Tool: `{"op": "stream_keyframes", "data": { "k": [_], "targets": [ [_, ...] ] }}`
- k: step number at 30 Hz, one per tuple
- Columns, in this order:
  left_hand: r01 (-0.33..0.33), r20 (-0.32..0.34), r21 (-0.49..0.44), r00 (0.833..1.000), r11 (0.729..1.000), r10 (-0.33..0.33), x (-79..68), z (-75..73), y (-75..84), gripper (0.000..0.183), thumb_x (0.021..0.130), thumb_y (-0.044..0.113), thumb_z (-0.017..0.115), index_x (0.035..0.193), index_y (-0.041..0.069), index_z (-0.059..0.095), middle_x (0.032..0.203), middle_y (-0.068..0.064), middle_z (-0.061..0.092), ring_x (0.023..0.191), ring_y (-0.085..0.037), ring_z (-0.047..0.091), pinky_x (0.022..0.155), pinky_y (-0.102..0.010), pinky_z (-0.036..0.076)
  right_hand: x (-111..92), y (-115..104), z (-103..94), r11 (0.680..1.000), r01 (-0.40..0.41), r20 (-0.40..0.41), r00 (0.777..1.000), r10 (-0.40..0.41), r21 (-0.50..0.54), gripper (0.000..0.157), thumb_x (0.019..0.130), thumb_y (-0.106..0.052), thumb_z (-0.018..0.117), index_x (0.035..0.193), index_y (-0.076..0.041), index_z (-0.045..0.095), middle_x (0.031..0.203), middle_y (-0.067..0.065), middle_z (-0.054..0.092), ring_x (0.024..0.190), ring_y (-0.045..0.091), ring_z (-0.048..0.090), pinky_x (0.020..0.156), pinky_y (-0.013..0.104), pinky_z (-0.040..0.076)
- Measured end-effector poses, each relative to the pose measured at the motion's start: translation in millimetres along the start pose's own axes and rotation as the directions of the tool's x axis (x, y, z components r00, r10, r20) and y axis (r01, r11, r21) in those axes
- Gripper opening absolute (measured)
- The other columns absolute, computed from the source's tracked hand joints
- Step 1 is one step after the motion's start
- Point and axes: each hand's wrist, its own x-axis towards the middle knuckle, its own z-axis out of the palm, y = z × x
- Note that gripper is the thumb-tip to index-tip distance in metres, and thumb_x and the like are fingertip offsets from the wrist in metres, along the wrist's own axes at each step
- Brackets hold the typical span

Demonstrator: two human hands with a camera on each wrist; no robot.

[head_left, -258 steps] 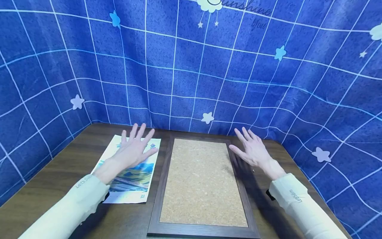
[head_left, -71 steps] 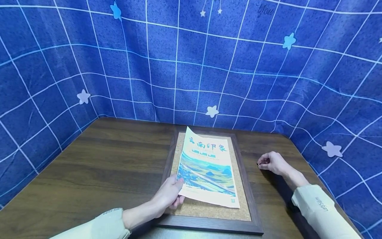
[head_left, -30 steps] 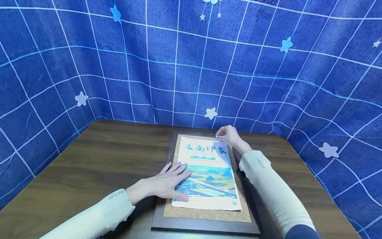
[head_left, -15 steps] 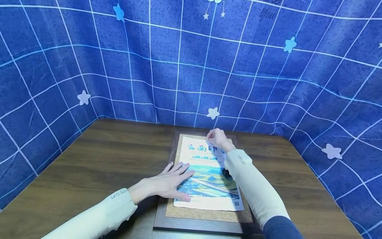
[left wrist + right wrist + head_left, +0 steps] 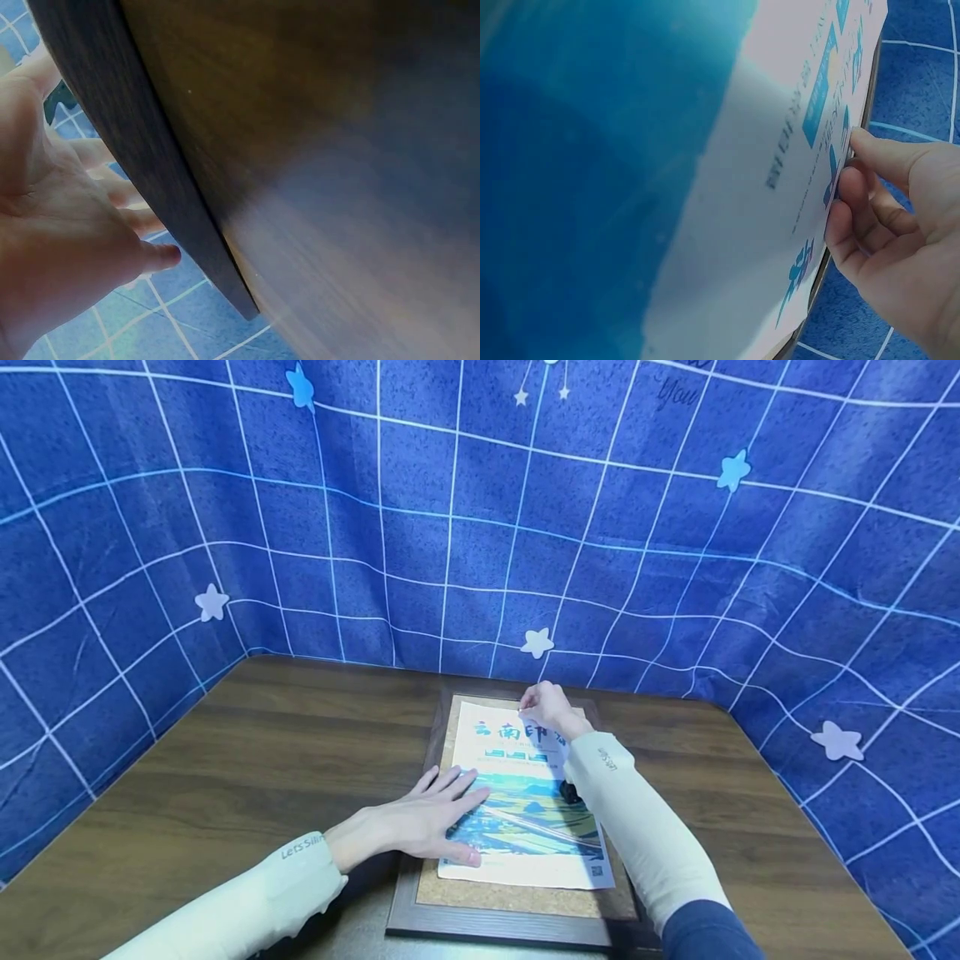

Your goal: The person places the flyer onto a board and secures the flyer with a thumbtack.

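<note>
- Poster (image 5: 525, 835) lies on the framed corkboard (image 5: 510, 895), upon the wooden table (image 5: 300, 760).
- Left hand (image 5: 423, 822), fingers spread, rests at the poster's eight o'clock side.
- Right hand (image 5: 549, 706), fingers curled, touches its twelve o'clock edge; cannot tell what, if anything, it pinches.

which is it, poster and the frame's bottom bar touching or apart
Apart: the head view shows a strip of bare cork running between the lower edge of the poster and the bottom bar.
</note>
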Motion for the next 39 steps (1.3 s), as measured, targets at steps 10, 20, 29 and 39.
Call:
{"op": "stream_keyframes", "data": {
  "k": [10, 20, 29, 39],
  "targets": [
    [0.004, 0.002, 0.003, 1.000, 1.000, -0.004, 1.6, 0.0, 1.2, 0.091, 0.086, 0.068, 0.052, 0.155, 0.017, 0.021, 0.163, -0.014, 0.008, 0.151, -0.037, 0.005, 0.119, -0.060, 0.003, -0.9, -2.8, -3.4, 0.999, -0.036, 0.006, 0.999, 0.036, 0.020, 0.004, 0.084, -0.012, 0.073, 0.084, -0.008, 0.074, 0.091, 0.011, 0.073, 0.081, 0.022, 0.065, 0.075, 0.034, 0.052],
    [0.016, 0.013, -0.003, 1.000, 1.000, -0.015, 2.2, -1.1, -0.1, 0.091, 0.086, 0.068, 0.052, 0.155, 0.018, 0.019, 0.164, -0.012, 0.008, 0.151, -0.035, 0.005, 0.120, -0.059, 0.002, -2.4, -5.4, -6.7, 0.999, -0.035, 0.023, 0.999, 0.035, 0.004, 0.010, 0.090, -0.014, 0.067, 0.092, -0.009, 0.076, 0.096, 0.011, 0.073, 0.081, 0.020, 0.062, 0.075, 0.033, 0.051],
    [0.019, 0.012, 0.001, 1.000, 1.000, -0.019, 2.2, -2.3, -0.3, 0.091, 0.086, 0.068, 0.052, 0.155, 0.019, 0.019, 0.164, -0.012, 0.008, 0.151, -0.035, 0.004, 0.120, -0.058, 0.002, 1.9, -1.4, -3.2, 0.998, 0.038, -0.015, 0.999, -0.038, -0.040, 0.011, 0.091, -0.013, 0.066, 0.090, -0.009, 0.077, 0.092, 0.009, 0.075, 0.078, 0.019, 0.065, 0.076, 0.034, 0.053],
    [0.022, 0.015, -0.007, 1.000, 1.000, -0.022, 0.5, -3.4, 2.1, 0.091, 0.086, 0.067, 0.053, 0.155, 0.018, 0.019, 0.163, -0.013, 0.008, 0.151, -0.035, 0.004, 0.120, -0.058, 0.002, 2.5, -1.6, -2.5, 0.977, 0.119, -0.005, 0.993, -0.122, -0.176, 0.013, 0.090, -0.012, 0.066, 0.095, -0.009, 0.077, 0.098, 0.010, 0.076, 0.087, 0.023, 0.070, 0.083, 0.038, 0.057]
  ]
}}
